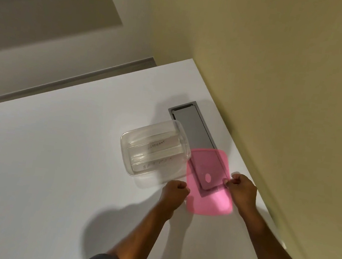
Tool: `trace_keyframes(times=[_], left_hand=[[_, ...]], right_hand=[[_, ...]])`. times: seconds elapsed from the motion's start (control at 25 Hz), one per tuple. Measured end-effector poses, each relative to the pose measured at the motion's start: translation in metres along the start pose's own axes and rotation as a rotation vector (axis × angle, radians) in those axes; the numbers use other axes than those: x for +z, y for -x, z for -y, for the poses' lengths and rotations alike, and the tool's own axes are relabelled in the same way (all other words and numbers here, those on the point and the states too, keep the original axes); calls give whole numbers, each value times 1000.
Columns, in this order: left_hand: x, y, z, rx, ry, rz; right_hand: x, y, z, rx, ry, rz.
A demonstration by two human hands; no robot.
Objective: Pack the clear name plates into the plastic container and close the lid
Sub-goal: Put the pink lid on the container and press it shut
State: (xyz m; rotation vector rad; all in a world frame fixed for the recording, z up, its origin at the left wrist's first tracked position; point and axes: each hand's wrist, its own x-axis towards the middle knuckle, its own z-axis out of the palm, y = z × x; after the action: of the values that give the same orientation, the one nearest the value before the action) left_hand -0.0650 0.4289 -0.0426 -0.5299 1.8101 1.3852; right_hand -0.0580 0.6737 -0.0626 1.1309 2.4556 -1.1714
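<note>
Both hands pinch the pink lid (208, 201), the right hand (242, 190) at its right edge and the left hand (176, 192) at its left, beside the open container (124, 145) holding plates (159, 147) on the white surface (53, 157).

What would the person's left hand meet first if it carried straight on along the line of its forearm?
Most likely the clear container: the left hand points up-picture at its near wall, though height is unclear.

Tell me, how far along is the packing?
Packing looks done: name plates reading ELEPHANT and BATMAN lie inside the clear container. In hand: both hands, left and right, grip the pink lid beside it. Left: fitting the lid on.
</note>
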Motion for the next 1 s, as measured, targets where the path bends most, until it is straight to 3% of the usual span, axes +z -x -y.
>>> trace_keyframes(times=[0.28, 0.44, 0.56, 0.72, 0.8, 0.92, 1.0], left_hand=[[3, 1, -1, -2, 40, 34], [-1, 7, -5, -15, 55, 31], [-7, 14, -11, -12, 28, 22], [-11, 35, -28, 209, -51, 153], [-7, 50, -39, 334, -229, 165], [2, 65, -49, 633, -488, -2], [5, 69, -51, 829, -514, -165]], right_hand=[[-9, -1, 8, -3, -4, -4], [-17, 8, 21, -115, 70, -25], [-26, 22, 41, -137, -15, -12], [-41, 35, 68, -131, -244, 27], [-45, 39, 83, -173, -302, 39], [-47, 45, 106, -190, -350, 34], [-49, 48, 118, -175, -403, 32]])
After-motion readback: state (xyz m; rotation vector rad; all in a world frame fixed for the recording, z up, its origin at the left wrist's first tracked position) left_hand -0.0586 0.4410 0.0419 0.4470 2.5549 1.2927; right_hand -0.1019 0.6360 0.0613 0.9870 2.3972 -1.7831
